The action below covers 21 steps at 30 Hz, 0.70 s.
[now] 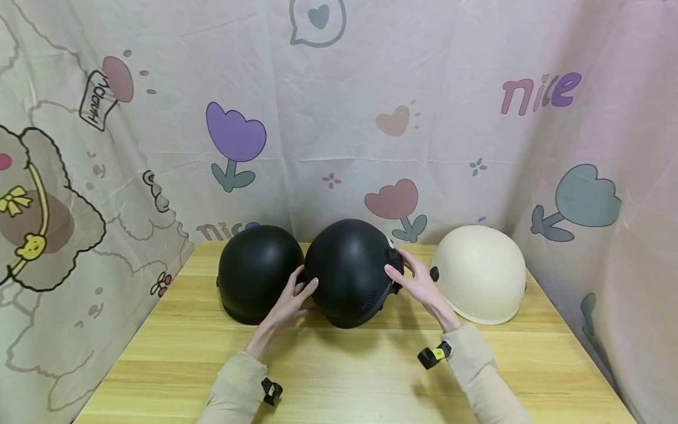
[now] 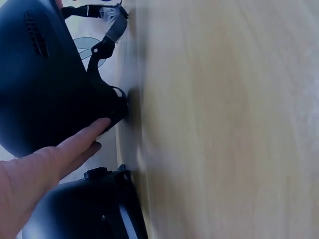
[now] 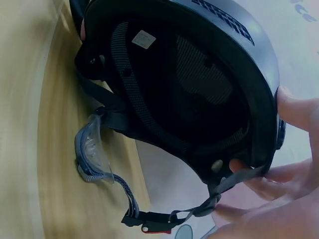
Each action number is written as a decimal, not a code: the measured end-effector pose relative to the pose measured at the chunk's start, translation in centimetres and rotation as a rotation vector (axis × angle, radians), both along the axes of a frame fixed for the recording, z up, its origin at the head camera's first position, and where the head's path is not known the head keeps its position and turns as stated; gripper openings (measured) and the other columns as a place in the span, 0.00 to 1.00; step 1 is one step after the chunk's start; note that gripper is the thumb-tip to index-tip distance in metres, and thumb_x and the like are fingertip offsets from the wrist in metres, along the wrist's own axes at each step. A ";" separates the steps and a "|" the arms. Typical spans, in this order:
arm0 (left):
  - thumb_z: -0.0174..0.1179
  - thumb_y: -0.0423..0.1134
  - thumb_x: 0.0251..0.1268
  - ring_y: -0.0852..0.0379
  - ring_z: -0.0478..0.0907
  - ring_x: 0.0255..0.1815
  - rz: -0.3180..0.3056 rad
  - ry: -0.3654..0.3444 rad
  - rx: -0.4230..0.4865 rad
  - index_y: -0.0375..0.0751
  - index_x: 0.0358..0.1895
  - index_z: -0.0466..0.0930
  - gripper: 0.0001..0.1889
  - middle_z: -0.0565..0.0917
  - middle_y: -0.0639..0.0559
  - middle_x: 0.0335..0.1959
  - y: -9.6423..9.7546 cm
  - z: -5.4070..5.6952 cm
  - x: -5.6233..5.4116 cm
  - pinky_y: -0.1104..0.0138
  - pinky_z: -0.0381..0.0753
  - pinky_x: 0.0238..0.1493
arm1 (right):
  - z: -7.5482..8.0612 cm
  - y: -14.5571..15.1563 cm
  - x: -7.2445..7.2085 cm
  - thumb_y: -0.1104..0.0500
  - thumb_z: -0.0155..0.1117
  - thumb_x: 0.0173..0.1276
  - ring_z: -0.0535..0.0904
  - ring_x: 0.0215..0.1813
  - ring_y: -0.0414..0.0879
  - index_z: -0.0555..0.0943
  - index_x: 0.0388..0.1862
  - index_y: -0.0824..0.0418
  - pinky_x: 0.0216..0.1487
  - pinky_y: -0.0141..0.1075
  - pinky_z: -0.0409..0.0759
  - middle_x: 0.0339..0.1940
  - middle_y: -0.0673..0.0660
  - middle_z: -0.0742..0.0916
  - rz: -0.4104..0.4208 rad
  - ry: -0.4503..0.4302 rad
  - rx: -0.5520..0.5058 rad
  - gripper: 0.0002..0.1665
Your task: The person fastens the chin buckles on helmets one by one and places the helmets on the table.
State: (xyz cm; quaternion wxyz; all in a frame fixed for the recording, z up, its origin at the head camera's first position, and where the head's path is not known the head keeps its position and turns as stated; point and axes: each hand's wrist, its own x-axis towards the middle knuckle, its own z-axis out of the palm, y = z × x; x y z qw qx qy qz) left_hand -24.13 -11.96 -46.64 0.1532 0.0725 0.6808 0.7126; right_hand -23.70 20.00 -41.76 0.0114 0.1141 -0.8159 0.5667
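Observation:
A black helmet (image 1: 346, 274) is held tilted above the table between both hands. My left hand (image 1: 288, 303) grips its left side, the thumb lying along the shell in the left wrist view. On the opposite side, my right hand (image 1: 422, 287) holds the rim, with the thumb outside and fingertips inside the shell. The right wrist view looks into the helmet's dark padded inside (image 3: 169, 89), which has a small white label (image 3: 143, 39). A chin strap (image 3: 94, 154) with a buckle (image 3: 149, 221) hangs from the rim. Parts of the left fingers are hidden behind the helmet.
Another black helmet (image 1: 259, 274) sits close on the left, near my left hand. To the right stands a cream helmet (image 1: 479, 274) beside my right wrist. The wooden table (image 1: 339, 383) ends at a printed curtain (image 1: 328, 118) behind and along both sides.

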 end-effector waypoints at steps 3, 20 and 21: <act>0.55 0.51 0.77 0.32 0.53 0.80 0.006 -0.003 -0.019 0.56 0.82 0.35 0.43 0.48 0.32 0.81 0.1 -0.1 0.1 0.33 0.67 0.68 | -0.2 0.0 0.0 0.53 0.57 0.77 0.61 0.79 0.68 0.57 0.80 0.62 0.77 0.63 0.60 0.80 0.67 0.63 0.024 -0.036 -0.030 0.39; 0.57 0.53 0.75 0.29 0.62 0.76 0.002 0.020 -0.098 0.57 0.82 0.35 0.44 0.53 0.27 0.79 0.7 -0.2 0.2 0.36 0.72 0.65 | -1.1 -0.3 0.0 0.52 0.63 0.72 0.49 0.83 0.58 0.51 0.81 0.59 0.80 0.59 0.54 0.83 0.63 0.55 0.008 -0.133 -0.148 0.47; 0.57 0.53 0.74 0.30 0.63 0.75 0.004 0.025 -0.106 0.58 0.82 0.36 0.44 0.54 0.27 0.79 0.7 -0.2 0.3 0.36 0.72 0.65 | -1.2 -0.3 -0.1 0.52 0.64 0.71 0.49 0.83 0.58 0.53 0.80 0.59 0.80 0.59 0.54 0.82 0.63 0.56 0.007 -0.133 -0.153 0.47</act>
